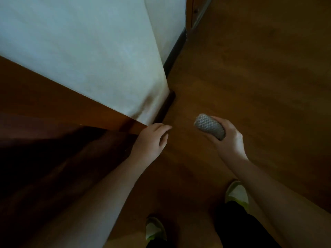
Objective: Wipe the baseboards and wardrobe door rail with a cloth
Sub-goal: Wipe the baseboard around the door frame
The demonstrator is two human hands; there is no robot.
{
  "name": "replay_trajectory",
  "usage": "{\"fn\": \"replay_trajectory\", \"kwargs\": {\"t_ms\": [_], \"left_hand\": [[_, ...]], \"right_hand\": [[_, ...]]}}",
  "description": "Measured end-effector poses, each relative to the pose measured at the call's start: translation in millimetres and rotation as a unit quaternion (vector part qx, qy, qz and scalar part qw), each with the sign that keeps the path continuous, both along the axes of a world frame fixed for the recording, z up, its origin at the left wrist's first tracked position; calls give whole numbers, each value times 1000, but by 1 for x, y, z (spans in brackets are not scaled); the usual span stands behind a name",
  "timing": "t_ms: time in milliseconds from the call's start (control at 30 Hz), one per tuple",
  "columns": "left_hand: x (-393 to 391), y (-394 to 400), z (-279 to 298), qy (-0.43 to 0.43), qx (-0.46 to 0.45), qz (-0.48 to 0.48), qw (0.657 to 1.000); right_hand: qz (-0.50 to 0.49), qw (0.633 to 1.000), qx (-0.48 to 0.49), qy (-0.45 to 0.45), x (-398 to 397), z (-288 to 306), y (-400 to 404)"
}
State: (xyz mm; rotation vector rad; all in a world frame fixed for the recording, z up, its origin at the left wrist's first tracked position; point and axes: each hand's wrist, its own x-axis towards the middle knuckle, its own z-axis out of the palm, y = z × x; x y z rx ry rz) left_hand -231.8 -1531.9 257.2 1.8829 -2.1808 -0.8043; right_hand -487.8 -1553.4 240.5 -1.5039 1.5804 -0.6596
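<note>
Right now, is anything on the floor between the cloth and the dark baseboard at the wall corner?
Nothing visible. The right hand grips the cloth above bare wooden floor; the baseboard lies beyond. The left hand sits to the side, by the wooden panel edge.

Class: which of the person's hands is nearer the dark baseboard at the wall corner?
Left. The left hand lies just below the baseboard; the right hand, holding the cloth, is farther right.

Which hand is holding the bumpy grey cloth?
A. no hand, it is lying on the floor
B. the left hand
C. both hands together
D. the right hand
D: the right hand has its fingers curled round the balled-up grey cloth above the wooden floor, while the left hand holds nothing, near the corner of the white wall.
</note>
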Motion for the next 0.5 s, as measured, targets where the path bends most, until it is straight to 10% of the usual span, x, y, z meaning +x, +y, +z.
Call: {"fn": "replay_trajectory", "kwargs": {"t_ms": [500], "left_hand": [[47,45,-293,-180,120,-152,964]], "right_hand": [[78,997,16,19,65,-235,-51]]}}
